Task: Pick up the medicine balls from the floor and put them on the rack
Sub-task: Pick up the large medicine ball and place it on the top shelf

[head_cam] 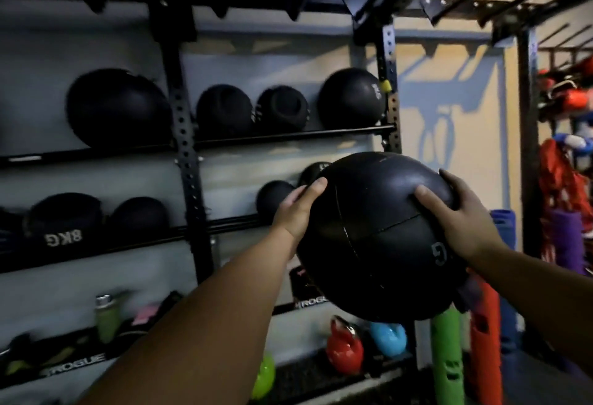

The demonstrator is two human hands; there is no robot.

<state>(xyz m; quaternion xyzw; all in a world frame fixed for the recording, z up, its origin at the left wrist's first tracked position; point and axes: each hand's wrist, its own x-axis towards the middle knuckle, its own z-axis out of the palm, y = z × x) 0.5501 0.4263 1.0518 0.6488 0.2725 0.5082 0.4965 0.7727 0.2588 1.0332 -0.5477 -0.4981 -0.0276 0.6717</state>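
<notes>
A big black medicine ball (378,238) with pale lettering is held up in front of the rack, level with the middle shelf. My left hand (296,209) grips its left side and my right hand (462,218) grips its upper right side. The black steel rack (189,161) stands against the wall. Its upper shelf carries several black balls, among them a large one (349,98) at the right end. On the middle shelf two small balls (272,196) sit just behind my left hand, and an 8KG ball (64,225) rests further left.
Red (345,348), blue (390,339) and green kettlebells stand on the floor under the rack. Upright green (447,363) and orange foam rollers stand at the right post. A green bottle (105,318) sits on the low shelf. Red gear hangs at far right.
</notes>
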